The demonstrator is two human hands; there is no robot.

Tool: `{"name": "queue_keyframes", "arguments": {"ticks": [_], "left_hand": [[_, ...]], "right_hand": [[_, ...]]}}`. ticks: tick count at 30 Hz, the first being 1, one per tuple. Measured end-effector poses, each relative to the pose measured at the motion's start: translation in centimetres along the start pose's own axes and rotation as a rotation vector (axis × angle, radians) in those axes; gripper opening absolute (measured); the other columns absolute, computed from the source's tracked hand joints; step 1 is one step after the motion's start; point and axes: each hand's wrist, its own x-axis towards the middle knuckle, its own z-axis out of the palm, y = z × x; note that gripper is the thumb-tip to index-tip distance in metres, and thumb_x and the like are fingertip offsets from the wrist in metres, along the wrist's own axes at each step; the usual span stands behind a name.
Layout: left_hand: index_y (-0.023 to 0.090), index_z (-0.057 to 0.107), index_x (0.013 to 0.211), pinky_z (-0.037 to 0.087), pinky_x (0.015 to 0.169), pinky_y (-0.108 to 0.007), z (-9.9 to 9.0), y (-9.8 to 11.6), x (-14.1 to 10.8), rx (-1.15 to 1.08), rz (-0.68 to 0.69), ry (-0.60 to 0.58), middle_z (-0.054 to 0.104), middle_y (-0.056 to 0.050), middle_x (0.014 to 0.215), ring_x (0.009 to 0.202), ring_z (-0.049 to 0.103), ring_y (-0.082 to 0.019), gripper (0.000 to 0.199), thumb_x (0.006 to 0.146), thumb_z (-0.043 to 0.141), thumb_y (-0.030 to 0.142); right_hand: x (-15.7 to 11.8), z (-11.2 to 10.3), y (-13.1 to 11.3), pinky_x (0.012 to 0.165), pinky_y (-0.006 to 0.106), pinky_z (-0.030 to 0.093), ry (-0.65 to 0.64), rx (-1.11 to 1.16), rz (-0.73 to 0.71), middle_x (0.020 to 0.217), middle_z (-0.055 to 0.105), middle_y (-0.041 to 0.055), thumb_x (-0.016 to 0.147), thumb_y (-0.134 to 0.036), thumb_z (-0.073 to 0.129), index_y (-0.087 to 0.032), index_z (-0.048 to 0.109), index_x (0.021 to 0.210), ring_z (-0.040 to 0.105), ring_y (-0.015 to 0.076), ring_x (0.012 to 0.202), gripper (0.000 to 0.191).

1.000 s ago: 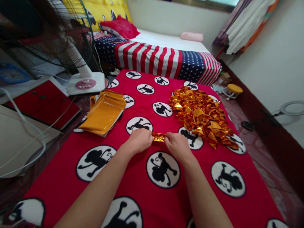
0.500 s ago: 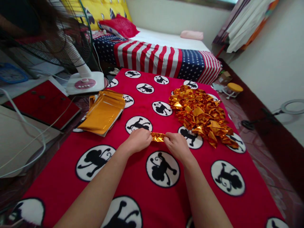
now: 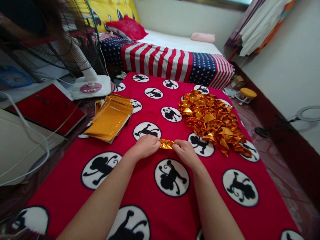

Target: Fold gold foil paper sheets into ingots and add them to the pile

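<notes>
Between my two hands is a small folded piece of gold foil paper, shiny and creased. My left hand is closed on its left end, and my right hand pinches its right end. The fingertips partly hide both ends. To the right lies a heap of folded gold foil pieces. On the left sits a stack of flat gold foil sheets, its edges uneven. All of it rests on a red cloth printed with black monkeys in white circles.
A white fan stands beyond the stack on the left, beside a red-topped cabinet. Behind the table is a bed with a flag-patterned cover. A yellow stool and a ring light are at the right.
Both hands keep their grip on the foil piece and have barely moved. The foil's creases catch the light a little differently. The whole view has shifted very slightly.
</notes>
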Motion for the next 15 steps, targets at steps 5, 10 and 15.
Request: {"name": "queue_keyframes", "arguments": {"ticks": [5, 10, 15], "left_hand": [[0.018, 0.071, 0.079, 0.037, 0.064, -0.029, 0.3, 0.1, -0.2, 0.04, 0.019, 0.029, 0.073, -0.011, 0.085, 0.077, 0.065, -0.022, 0.046, 0.095, 0.03, 0.031], [0.017, 0.067, 0.071, 0.032, 0.059, -0.027, 0.4, 0.0, -0.2, -0.108, 0.014, 0.067, 0.069, -0.006, 0.073, 0.066, 0.059, -0.017, 0.045, 0.096, 0.032, 0.032], [0.017, 0.063, 0.065, 0.029, 0.056, -0.027, 0.7, -0.3, 0.0, -0.23, 0.044, 0.091, 0.064, -0.003, 0.064, 0.059, 0.052, -0.014, 0.045, 0.095, 0.034, 0.033]], "right_hand": [[-0.1, -0.3, -0.5, 0.051, 0.026, 0.022, -0.017, -0.114, -0.008, 0.051, 0.04, -0.0034, 0.083, -0.027, 0.043, -0.021, 0.038, 0.054, 0.039, 0.0112, 0.051, 0.031], [-0.2, -0.3, -0.5, 0.049, 0.025, 0.022, -0.052, -0.054, -0.011, 0.051, 0.045, -0.0028, 0.088, -0.033, 0.042, -0.02, 0.044, 0.055, 0.04, 0.0111, 0.05, 0.035], [0.0, 0.1, 0.4, 0.047, 0.023, 0.025, -0.068, 0.185, 0.021, 0.051, 0.046, -0.0028, 0.086, -0.041, 0.047, -0.02, 0.049, 0.056, 0.041, 0.0111, 0.049, 0.037]]}}
